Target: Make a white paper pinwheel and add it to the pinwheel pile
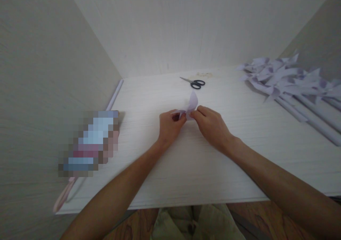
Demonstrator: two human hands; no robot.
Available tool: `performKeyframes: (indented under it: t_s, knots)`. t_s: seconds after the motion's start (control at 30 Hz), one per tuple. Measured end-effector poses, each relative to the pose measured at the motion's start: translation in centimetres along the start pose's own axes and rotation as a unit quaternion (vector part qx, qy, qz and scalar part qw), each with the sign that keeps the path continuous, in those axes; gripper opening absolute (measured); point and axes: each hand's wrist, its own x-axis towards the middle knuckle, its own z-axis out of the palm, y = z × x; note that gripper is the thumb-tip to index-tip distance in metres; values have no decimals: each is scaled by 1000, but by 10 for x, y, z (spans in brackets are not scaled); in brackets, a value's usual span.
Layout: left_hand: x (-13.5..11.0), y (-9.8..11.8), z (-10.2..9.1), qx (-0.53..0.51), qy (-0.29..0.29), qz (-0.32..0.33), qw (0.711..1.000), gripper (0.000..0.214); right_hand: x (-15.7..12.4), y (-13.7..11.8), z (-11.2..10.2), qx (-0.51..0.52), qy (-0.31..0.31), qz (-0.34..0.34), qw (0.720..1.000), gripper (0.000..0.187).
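Note:
A small piece of pale lilac paper [193,100] is held between my two hands above the middle of the white table, one curved flap standing up. My left hand [172,126] pinches its left side, thumb and fingers closed. From the right, my right hand [213,125] grips the paper's other edge with its fingers curled. Where the fingertips meet, the paper's folds are partly hidden. Just beyond the hands lies a pair of scissors [195,83] with black handles, its blades pointing left.
Several paper pinwheels [279,76] with rolled paper sticks [317,121] are heaped at the right. Along the left wall lie a rolled paper tube [115,95] and a blurred-out object [96,137] with a pink strap [64,195]. Walls enclose the table [197,176] at left, back and right.

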Motion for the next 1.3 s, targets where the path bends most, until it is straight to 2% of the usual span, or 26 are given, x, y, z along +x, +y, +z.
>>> performKeyframes:
  t_s: [0.27, 0.5, 0.6, 0.77, 0.87, 0.97, 1.07, 1.2, 1.3]
  knots:
    - [0, 1, 0, 26, -11, 12, 1000, 15, 0, 0, 0, -26, 31, -10, 999, 25]
    - [0, -1, -1, 35, -4, 17, 999, 17, -1, -5, -6, -18, -37, 2, 999, 21]
    - [1, -3, -2, 43, 0, 24, 999, 18, -1, -5, -5, 12, -45, 12, 999, 20]
    - [0, -3, -1, 25, -4, 20, 999, 17, -1, 1, 4, 67, 26, 37, 997, 20]
    - [0, -1, -1, 26, 3, 15, 1000, 17, -1, 4, 6, 104, 49, 41, 993, 25]
    - [-1, 1, -2, 34, 8, 15, 999, 19, -1, 6, 7, 171, 73, 60, 981, 26]
    - [-1, 2, -3, 34, 8, 17, 999, 19, 0, 5, 7, 239, 94, 77, 963, 20]
    - [0, 2, -4, 49, 13, 19, 999, 23, 0, 3, 7, 274, 111, 57, 954, 12]
    - [1, 2, -4, 43, 21, 13, 999, 23, -1, 3, 8, 270, 128, 29, 954, 15]
